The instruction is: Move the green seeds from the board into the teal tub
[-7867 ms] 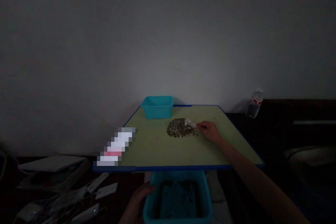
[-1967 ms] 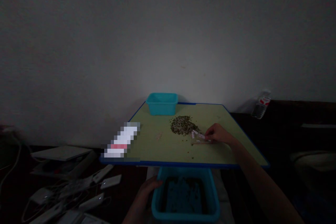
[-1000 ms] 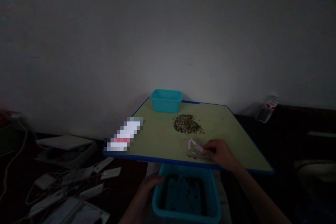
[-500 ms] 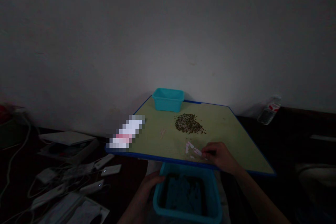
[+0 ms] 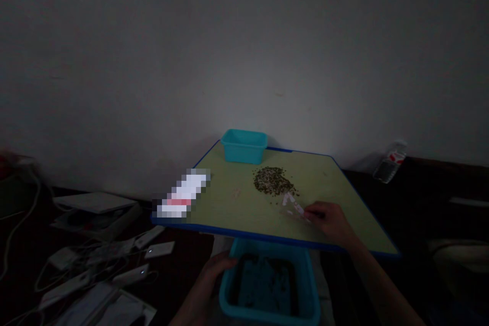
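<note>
My right hand (image 5: 330, 220) pinches the edge of a small see-through piece with white patches (image 5: 291, 210), perhaps a plastic bag; its exact kind is unclear. That piece is held at the near side of a pile of small brown and pale grains (image 5: 270, 180) spread on the board. Below the board's front edge, my left hand (image 5: 212, 276) grips the left rim of a turquoise plastic tub (image 5: 314, 285), thumb over the rim and other fingers hidden. Dark bits lie along the inside of this tub.
The yellowish tabletop (image 5: 221, 214) has a blue edge. At its back stands another turquoise tub (image 5: 244, 154); a blurred-out bright phone-like slab (image 5: 184, 194) lies at the left. Power strips and cables (image 5: 130, 275) clutter the left floor. A plastic bottle (image 5: 390, 163) leans right.
My right hand has moved a little right and away from me, carrying the see-through piece closer to the grain pile. My left hand keeps its hold on the tub.
</note>
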A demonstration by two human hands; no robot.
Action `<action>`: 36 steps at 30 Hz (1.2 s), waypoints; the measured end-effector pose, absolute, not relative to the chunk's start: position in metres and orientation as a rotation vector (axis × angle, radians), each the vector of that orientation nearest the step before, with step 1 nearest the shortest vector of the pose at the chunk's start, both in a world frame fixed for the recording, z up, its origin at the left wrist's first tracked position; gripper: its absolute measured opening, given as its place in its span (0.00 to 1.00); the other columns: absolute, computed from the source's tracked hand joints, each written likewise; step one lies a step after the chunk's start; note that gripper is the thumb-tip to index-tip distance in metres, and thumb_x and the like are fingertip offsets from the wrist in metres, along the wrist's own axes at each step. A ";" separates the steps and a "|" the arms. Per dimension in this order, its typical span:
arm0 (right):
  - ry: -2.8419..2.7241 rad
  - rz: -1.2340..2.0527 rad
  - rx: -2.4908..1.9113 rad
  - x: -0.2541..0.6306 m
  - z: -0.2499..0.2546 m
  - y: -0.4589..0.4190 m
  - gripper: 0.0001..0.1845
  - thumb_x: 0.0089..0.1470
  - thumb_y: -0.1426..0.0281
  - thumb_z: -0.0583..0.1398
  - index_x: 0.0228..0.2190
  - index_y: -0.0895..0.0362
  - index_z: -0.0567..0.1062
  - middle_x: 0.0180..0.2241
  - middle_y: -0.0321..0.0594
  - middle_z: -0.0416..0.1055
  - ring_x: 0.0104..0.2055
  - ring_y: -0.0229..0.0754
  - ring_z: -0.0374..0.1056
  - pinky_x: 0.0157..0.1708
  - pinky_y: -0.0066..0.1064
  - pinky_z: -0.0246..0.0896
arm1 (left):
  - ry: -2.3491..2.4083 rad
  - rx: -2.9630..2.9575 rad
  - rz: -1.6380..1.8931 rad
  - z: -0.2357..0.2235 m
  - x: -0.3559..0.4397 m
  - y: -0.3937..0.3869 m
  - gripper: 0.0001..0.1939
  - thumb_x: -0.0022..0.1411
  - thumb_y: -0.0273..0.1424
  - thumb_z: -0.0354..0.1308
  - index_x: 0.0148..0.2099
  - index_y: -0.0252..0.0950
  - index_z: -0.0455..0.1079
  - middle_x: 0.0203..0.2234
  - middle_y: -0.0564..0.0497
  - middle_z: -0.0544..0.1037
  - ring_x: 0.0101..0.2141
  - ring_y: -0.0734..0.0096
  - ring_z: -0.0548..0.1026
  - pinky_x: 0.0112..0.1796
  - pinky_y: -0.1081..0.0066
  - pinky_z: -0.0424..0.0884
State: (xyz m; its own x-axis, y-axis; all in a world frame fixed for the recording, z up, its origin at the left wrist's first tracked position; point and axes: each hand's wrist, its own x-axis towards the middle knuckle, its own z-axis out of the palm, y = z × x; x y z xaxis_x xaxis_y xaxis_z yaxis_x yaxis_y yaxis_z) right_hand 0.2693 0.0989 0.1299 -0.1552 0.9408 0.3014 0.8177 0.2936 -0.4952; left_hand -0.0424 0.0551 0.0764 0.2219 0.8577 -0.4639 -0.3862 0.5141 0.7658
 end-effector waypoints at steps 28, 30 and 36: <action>-2.000 0.118 -1.669 0.274 0.126 0.117 0.13 0.50 0.65 0.54 0.30 0.55 0.77 0.28 0.39 0.74 0.29 0.39 0.66 0.30 0.27 0.54 | 0.879 0.626 0.902 0.088 -0.043 0.056 0.09 0.48 0.31 0.57 0.34 0.36 0.74 0.27 0.48 0.81 0.30 0.57 0.76 0.36 0.61 0.69; -2.006 0.120 -1.665 0.274 0.127 0.115 0.13 0.50 0.65 0.54 0.30 0.55 0.77 0.27 0.38 0.73 0.29 0.39 0.66 0.29 0.27 0.54 | 0.912 0.613 0.900 0.088 -0.043 0.055 0.08 0.47 0.31 0.58 0.32 0.37 0.74 0.28 0.48 0.81 0.31 0.57 0.76 0.37 0.61 0.69; -2.023 0.097 -1.658 0.266 0.126 0.119 0.13 0.50 0.66 0.53 0.29 0.55 0.78 0.27 0.38 0.73 0.29 0.39 0.66 0.29 0.26 0.53 | 0.971 0.593 0.930 0.095 -0.037 0.052 0.08 0.48 0.30 0.56 0.32 0.36 0.74 0.24 0.49 0.81 0.28 0.59 0.76 0.33 0.61 0.70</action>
